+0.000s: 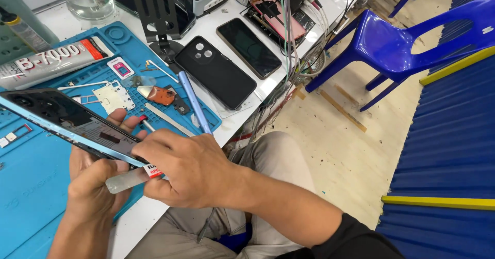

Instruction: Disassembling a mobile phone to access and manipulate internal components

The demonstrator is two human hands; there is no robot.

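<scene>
Phone [67, 122] — left hand [93, 187] grips it | right hand [188, 168] pinches clear pry card [131, 178] at its edge

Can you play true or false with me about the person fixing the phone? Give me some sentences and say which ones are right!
1. The left hand holds a phone with a light blue frame. True.
2. The right hand is empty. False: it holds a clear flat opening tool against the phone's edge.
3. The plastic chair on the floor is red. False: it is blue.
4. Two dark phones lie side by side on the bench. True.
5. A tube of glue lies at the top of the blue work mat. True.
6. The person wears green trousers. False: the trousers are beige.
</scene>
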